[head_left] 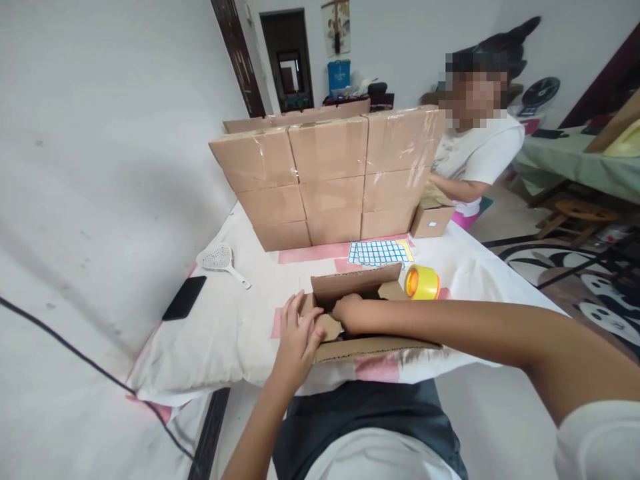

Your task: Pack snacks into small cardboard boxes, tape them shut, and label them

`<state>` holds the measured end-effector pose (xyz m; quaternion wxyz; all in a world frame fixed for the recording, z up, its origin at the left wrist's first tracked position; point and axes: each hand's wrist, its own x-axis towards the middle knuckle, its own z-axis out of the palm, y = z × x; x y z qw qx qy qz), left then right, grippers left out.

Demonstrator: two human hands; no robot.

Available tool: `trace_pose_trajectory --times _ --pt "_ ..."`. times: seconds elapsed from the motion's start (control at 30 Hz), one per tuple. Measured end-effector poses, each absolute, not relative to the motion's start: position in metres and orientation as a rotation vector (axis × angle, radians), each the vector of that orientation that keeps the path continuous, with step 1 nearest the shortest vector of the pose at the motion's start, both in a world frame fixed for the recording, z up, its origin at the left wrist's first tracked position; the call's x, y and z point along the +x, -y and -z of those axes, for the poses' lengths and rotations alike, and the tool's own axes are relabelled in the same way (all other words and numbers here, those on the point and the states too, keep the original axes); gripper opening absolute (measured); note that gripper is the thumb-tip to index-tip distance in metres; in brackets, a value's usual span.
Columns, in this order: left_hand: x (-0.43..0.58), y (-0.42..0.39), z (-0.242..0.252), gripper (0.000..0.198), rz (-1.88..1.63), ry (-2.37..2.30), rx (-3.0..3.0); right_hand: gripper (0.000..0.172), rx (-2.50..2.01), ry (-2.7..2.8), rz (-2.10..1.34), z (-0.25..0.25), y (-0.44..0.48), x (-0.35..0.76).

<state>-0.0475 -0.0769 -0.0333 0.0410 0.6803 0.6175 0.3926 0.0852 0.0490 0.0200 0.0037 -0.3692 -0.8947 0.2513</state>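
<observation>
An open cardboard box (pixel 350 287) sits on the white cloth-covered table (pixel 235 333) right in front of me, its flaps standing up. My left hand (pixel 296 332) rests against the box's left side flap, fingers together and partly stretched. My right hand (pixel 349 312) reaches down inside the box from the right; its fingers are hidden by the flaps. A yellow roll of tape (pixel 423 282) lies just right of the box.
A wall of stacked, taped cardboard boxes (pixel 330 177) stands at the far end. A blue sticker sheet (pixel 377 253), a white mesh scoop (pixel 220 259) and a black phone (pixel 185 297) lie on the table. Another person (pixel 470 167) handles a small box (pixel 433 217) at the right.
</observation>
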Motion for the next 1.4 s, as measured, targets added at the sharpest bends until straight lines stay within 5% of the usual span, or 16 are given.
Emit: trace_pose_trajectory --times 0.13,0.23,0.3,0.4,0.53,0.63,0.87,1.0,1.07,1.23,1.4 --pt "-0.046 0.082 0.059 0.078 -1.763 -1.676 1.781 0.025 -0.872 3.046 -0.97 -0.074 -0.045 0.135" --pt "-0.049 0.082 0.07 0.101 -1.649 -1.448 1.962 0.026 -0.848 2.708 -0.97 -0.102 -0.037 0.193" --pt "-0.05 0.079 0.067 0.086 -1.511 -1.445 2.125 0.032 -0.995 2.46 -0.908 -0.098 -0.029 0.228" --pt "-0.046 0.071 0.055 0.036 -1.53 -1.586 2.039 0.031 -1.093 2.132 -0.835 -0.06 -0.018 0.256" --pt "-0.036 0.065 0.039 0.014 -1.65 -1.804 1.683 0.052 -1.193 1.641 -0.796 0.006 -0.007 0.241" --pt "-0.03 0.065 0.024 0.041 -1.639 -1.987 1.731 0.066 -1.202 1.534 -0.829 0.031 -0.002 0.209" --pt "-0.016 0.057 -0.013 0.08 -1.004 -2.05 2.502 0.057 -1.056 1.491 -0.885 0.03 0.011 0.192" --pt "-0.018 0.058 0.001 0.074 -0.905 -2.004 2.551 0.064 -1.296 1.029 -0.472 0.046 -0.016 0.25" --pt "-0.02 0.059 0.011 0.069 -0.915 -2.005 2.61 0.07 -1.326 0.917 -0.589 0.057 -0.036 0.278" --pt "-0.027 0.047 0.022 0.071 -0.873 -1.95 2.68 0.052 -1.159 1.183 -1.152 0.073 -0.075 0.297" --pt "-0.045 0.022 0.016 0.065 -0.75 -2.019 2.606 0.053 -1.094 1.282 -1.152 0.079 -0.081 0.279"
